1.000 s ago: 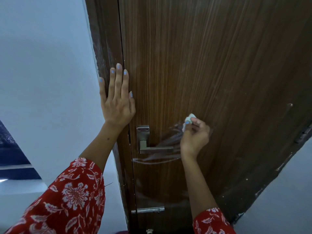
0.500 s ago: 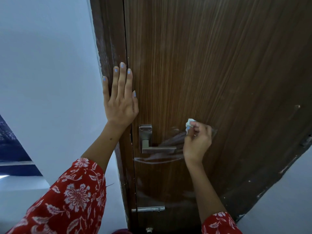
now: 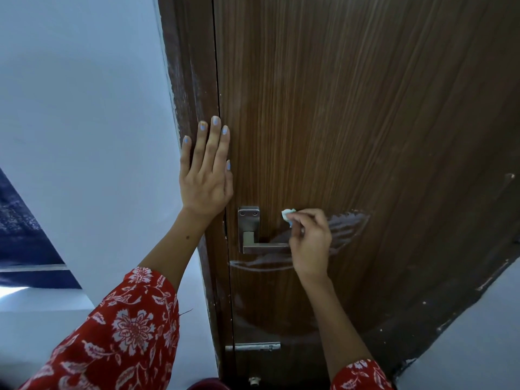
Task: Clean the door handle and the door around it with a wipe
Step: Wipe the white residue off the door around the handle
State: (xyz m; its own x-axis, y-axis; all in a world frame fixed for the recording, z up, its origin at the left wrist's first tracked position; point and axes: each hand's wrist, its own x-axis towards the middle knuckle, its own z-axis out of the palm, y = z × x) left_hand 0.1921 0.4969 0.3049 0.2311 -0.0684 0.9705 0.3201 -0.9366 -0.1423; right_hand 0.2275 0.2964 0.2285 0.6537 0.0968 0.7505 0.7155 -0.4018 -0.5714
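Note:
A dark brown wooden door (image 3: 351,122) fills the view, with a square metal lever handle (image 3: 249,230) low on its left side. My right hand (image 3: 311,243) pinches a small crumpled white wipe (image 3: 288,215) and holds it against the door just above the lever's bar, right of the handle plate. The hand covers the lever's free end. Wet streaks shine on the wood to the right of my hand and below the lever. My left hand (image 3: 206,171) lies flat with straight fingers across the door's edge and the frame, above the handle.
The brown door frame (image 3: 188,80) meets a white wall (image 3: 84,108) on the left. A metal slide bolt (image 3: 253,347) sits low on the door. A white wall (image 3: 478,333) shows at the bottom right.
My right hand has slid the wipe left along the door toward the handle plate, leaving a fresh wet streak uncovered on its right. My left hand stays pressed in place.

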